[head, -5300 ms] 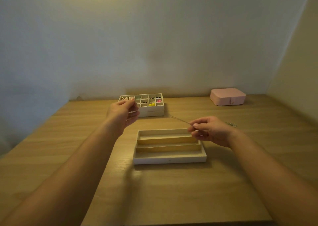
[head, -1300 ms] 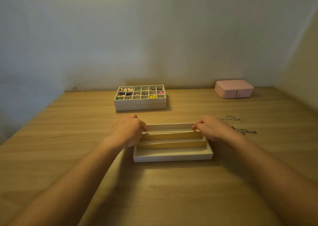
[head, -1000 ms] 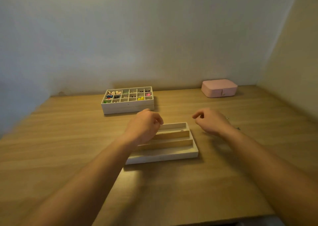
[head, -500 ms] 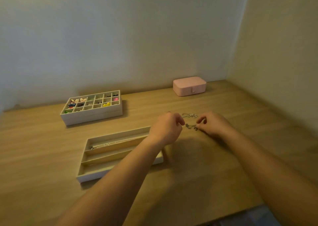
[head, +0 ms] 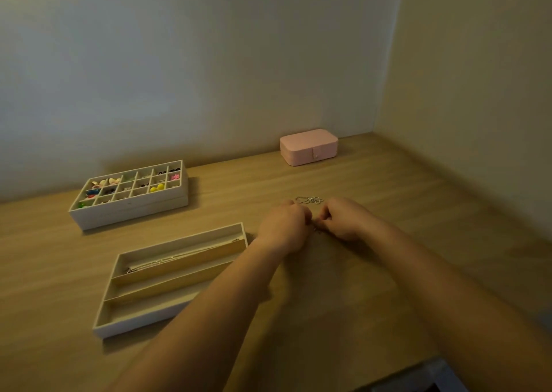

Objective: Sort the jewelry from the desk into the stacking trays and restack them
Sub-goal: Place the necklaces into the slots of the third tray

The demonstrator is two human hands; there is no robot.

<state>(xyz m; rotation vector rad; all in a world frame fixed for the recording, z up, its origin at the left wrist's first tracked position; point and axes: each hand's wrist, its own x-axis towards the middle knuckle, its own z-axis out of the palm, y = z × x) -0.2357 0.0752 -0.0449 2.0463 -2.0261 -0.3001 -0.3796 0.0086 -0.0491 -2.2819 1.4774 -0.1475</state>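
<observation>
1. The left hand (head: 283, 227) and right hand (head: 343, 219) are knuckle to knuckle over the wooden desk (head: 343, 296), right of its middle and just past the right end of the three-slot tray (head: 140, 321).
2. The left hand's fingers are curled under and seen from the back; their tips are hidden, so I cannot tell whether they pinch anything.
3. The right hand's thumb and fingers are curled inward with the tips drawn together; they pinch a thin silver chain (head: 315, 229), of which only a small glint shows in the gap between the two hands, low over the desk.
4. A loose silver necklace (head: 309, 200) lies bunched on the desk just behind both hands, toward the back edge.
5. The three-slot tray sits near the front edge, left of the forearms, set at a slant; a laid-out necklace (head: 179, 256) stretches along its far slot; the other two slots show only their lining.
6. A grid tray (head: 128, 206) rests on a second tray toward the back left; several of its cells hold small colourful pieces.
7. A closed pink jewellery box (head: 309, 146) stands at the back edge, near the right corner.
</observation>
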